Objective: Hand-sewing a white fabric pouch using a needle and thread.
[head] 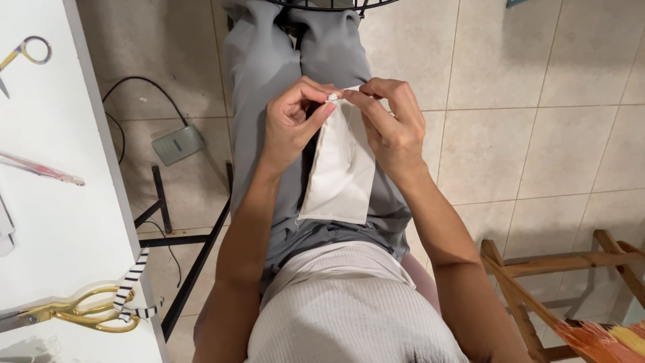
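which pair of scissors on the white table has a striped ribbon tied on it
The gold scissors at the table's near edge; a black-and-white striped ribbon hangs from their handle. The smaller pair at the far end has none.

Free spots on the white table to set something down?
White table: bare stretch between the pink-tipped tool and the gold scissors. Crowded at the near corner by scissors and striped ribbon; small scissors at the far edge.

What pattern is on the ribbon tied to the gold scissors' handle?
Black-and-white stripes on the ribbon, looped through the gold metal scissors; head view.
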